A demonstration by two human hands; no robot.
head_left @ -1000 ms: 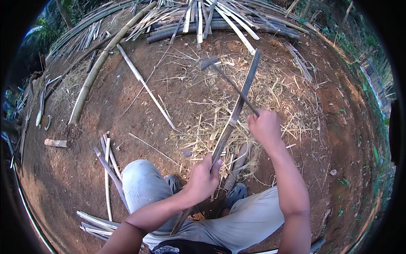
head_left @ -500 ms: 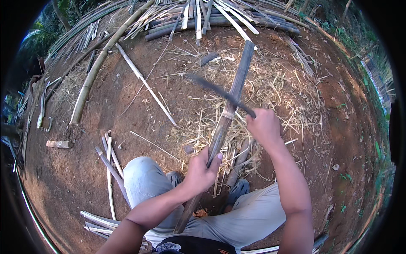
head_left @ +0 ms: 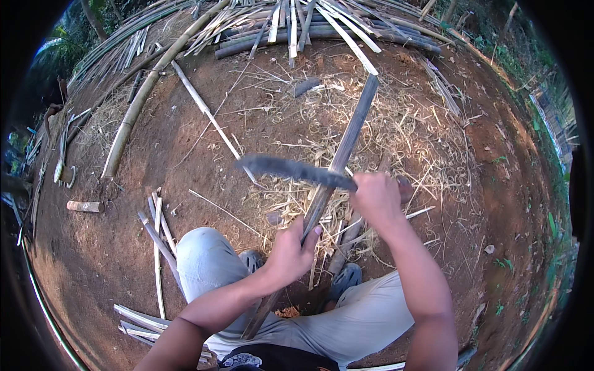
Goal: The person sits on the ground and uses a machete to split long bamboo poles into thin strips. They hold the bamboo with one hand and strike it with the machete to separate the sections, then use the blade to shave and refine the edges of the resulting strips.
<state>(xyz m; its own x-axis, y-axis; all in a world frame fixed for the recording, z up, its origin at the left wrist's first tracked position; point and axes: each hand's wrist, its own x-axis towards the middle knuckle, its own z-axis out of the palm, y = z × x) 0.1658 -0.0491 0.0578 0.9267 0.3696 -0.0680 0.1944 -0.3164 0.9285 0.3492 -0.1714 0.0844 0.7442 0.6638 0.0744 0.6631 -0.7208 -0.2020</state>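
My left hand (head_left: 291, 252) is closed round the lower half of a long bamboo slat (head_left: 357, 123). The slat slants from my lap up and away to the right, its dark outer face partly scraped pale near the middle. My right hand (head_left: 377, 199) grips the handle of a machete (head_left: 291, 170), whose dark blade is smeared by motion. The blade lies across the slat, just beyond my left hand, and points left. The butt of its brown handle shows right of my fist. Whether the edge bites into the slat, I cannot tell.
Curly bamboo shavings (head_left: 402, 133) cover the ground ahead. A heap of split bamboo (head_left: 291, 28) lies at the back, with a long pole (head_left: 139, 108) at left. Cut strips (head_left: 158, 247) lie beside my left knee, more (head_left: 139, 321) near my hip. A short bamboo piece (head_left: 85, 206) sits far left.
My right hand and the machete have come down along the slat, closer to my left hand. The blade now lies flatter across it. My left hand keeps its hold on the slat.
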